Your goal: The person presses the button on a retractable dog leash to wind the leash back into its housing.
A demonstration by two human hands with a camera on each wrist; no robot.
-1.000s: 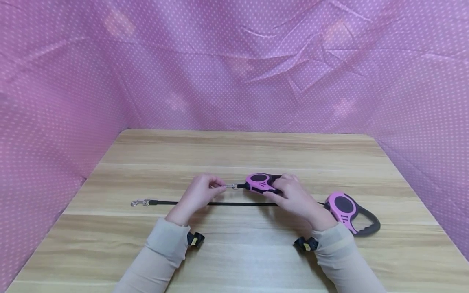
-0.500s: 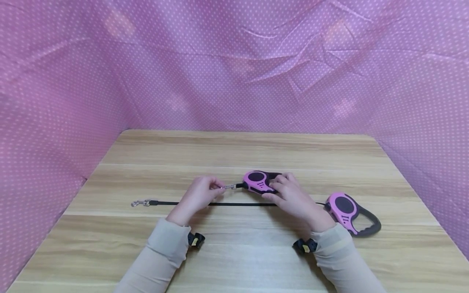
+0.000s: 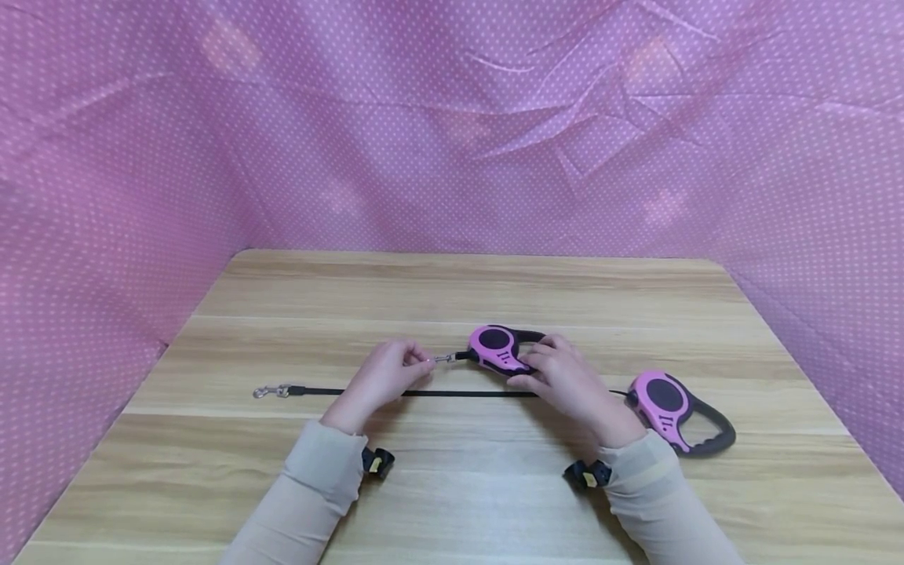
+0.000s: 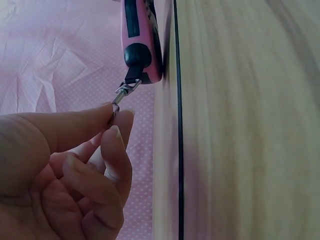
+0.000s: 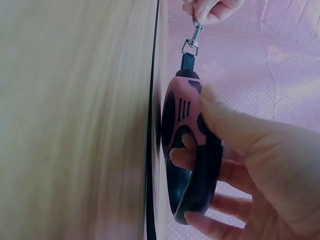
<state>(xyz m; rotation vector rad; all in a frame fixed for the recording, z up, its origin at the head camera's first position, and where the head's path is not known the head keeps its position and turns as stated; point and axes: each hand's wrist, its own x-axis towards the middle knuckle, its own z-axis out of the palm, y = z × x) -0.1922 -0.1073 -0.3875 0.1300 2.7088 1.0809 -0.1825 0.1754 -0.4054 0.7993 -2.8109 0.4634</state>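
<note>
Fingers of the left hand (image 3: 384, 373) pinch the silver metal clasp (image 3: 446, 359) of a pink-and-black plastic retractable leash (image 3: 496, 341) lying between both hands; the right hand (image 3: 570, 382) curls its fingers round the black loop handle (image 5: 206, 175). Farther right, a matching leash (image 3: 662, 395) rests on the pale wooden desk (image 3: 480, 494).

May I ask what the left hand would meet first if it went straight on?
Beyond the metal clip the left hand pinches, probably the black strap, then the pink casing; depth is unclear.
</note>
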